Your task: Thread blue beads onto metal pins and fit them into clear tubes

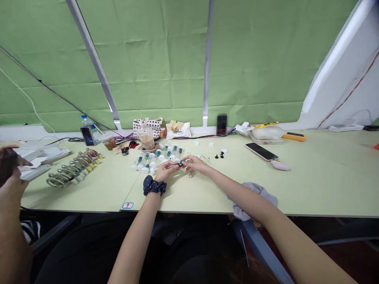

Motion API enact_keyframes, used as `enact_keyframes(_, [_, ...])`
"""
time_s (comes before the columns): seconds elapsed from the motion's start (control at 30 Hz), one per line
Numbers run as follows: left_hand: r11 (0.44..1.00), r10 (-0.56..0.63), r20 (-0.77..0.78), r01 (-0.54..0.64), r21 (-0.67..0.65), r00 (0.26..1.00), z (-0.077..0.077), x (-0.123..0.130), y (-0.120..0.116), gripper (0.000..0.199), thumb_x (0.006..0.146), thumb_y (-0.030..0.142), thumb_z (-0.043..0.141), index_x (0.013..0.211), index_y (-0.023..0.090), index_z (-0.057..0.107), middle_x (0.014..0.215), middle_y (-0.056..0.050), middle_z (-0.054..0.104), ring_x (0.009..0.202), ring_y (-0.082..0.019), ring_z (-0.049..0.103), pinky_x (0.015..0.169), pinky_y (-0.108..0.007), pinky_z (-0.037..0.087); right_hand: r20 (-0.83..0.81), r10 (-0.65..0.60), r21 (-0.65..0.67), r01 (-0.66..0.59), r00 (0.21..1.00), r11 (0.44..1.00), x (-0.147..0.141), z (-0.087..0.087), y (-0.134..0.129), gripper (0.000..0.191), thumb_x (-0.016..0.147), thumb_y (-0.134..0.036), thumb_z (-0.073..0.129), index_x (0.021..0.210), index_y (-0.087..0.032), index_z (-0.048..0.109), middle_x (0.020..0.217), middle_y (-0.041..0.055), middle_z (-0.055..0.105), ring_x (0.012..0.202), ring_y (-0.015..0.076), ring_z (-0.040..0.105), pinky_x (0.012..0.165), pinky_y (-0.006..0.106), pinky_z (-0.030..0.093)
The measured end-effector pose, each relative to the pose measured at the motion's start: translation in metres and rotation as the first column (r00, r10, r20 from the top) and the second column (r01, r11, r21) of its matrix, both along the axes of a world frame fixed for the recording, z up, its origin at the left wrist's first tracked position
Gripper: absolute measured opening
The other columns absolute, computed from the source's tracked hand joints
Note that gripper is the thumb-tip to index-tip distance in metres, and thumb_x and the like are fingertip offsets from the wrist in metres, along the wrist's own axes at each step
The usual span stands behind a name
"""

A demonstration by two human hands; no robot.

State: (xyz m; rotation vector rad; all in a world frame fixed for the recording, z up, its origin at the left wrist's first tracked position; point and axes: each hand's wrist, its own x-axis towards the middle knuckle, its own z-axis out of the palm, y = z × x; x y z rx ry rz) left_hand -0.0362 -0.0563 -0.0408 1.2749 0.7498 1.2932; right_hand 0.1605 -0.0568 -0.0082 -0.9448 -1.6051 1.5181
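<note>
Near the middle of the pale table, my left hand pinches a small black piece. My right hand meets it from the right, its fingertips closed at a tiny blue-green part on the same piece. Just beyond my left hand lie several clear tubes with white caps and blue or green contents. Thin metal bits lie beyond my right hand. Several small black parts and loose white caps are farther right. A dark scrunchie circles my left wrist.
Coiled metal pieces stand at left, near another person's hand. Drink cups and a patterned bag are behind the tubes. At right lie a phone and a plastic container; grey cloth hangs at the front edge.
</note>
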Motion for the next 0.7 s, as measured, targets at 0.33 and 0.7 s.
enact_keyframes(0.33, [1.000,0.005,0.023,-0.005,-0.010,1.000,0.0041,0.0014,-0.0043,0.031,0.054,0.025,0.081,0.077,0.011,0.066,0.082,-0.007,0.070,0.074,-0.021,0.067,0.085,-0.043,0.049,0.019,-0.025,-0.022,0.025,1.000,0.999,-0.0006,-0.0017,0.0025,0.031,0.081,-0.044,0.057,0.098,-0.018,0.053,0.064,0.0012,0.061,0.054,0.0108,0.059,0.043,0.020,0.051])
enact_keyframes(0.7, [1.000,0.000,0.033,0.000,-0.017,0.999,0.0062,0.0026,-0.0057,0.031,0.051,0.026,0.082,0.075,0.012,0.067,0.081,-0.006,0.070,0.074,-0.021,0.067,0.085,-0.044,0.049,0.025,-0.005,-0.010,0.005,1.000,1.000,-0.0011,-0.0017,0.0025,0.031,0.083,-0.043,0.054,0.103,-0.019,0.052,0.062,-0.0002,0.059,0.053,0.0103,0.058,0.042,0.019,0.051])
